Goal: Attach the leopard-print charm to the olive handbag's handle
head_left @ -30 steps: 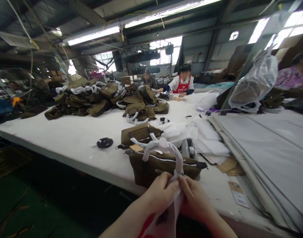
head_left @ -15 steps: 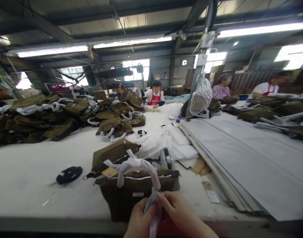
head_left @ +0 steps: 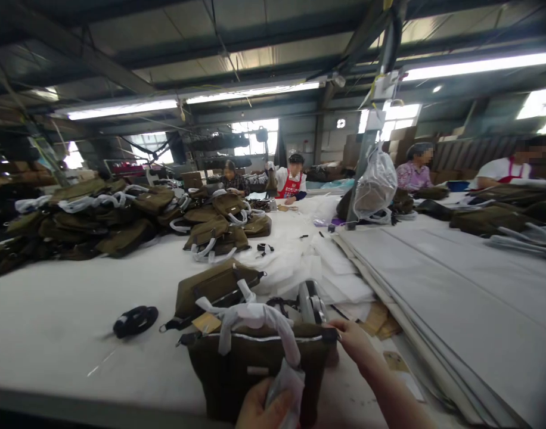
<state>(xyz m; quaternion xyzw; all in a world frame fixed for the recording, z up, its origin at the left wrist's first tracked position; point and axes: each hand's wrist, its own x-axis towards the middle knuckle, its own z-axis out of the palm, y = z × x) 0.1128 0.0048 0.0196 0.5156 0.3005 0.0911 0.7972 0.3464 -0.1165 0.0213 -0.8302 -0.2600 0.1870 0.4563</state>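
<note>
An olive-green handbag [head_left: 273, 369] stands upright on the white table before me, its metal zipper running along the top. Pale wrapping covers its arched handle [head_left: 284, 330]. My left hand [head_left: 261, 408] grips the loose wrapping [head_left: 287, 384] at the handle's lower right end, thumb across it. At the bag's top right corner, my right hand [head_left: 356, 342] has its fingers closed on the dark zipper tab; its fingertips are partly hidden. Behind this bag lies a second olive bag [head_left: 210, 289], with a tan tag [head_left: 207, 322] between the two.
A coiled black strap [head_left: 136, 322] lies left. A silver tape dispenser [head_left: 312, 301] stands behind the bag. Large white sheets [head_left: 447, 286] are stacked right, beside a metal post [head_left: 366, 161]. Bags are heaped [head_left: 98, 217] at back left. Several people sit across the table, one in a red apron [head_left: 291, 186].
My right hand has left the handle wrapping and moved up and right to the bag's top corner. My left hand still grips the wrapping. The whole view has shifted slightly.
</note>
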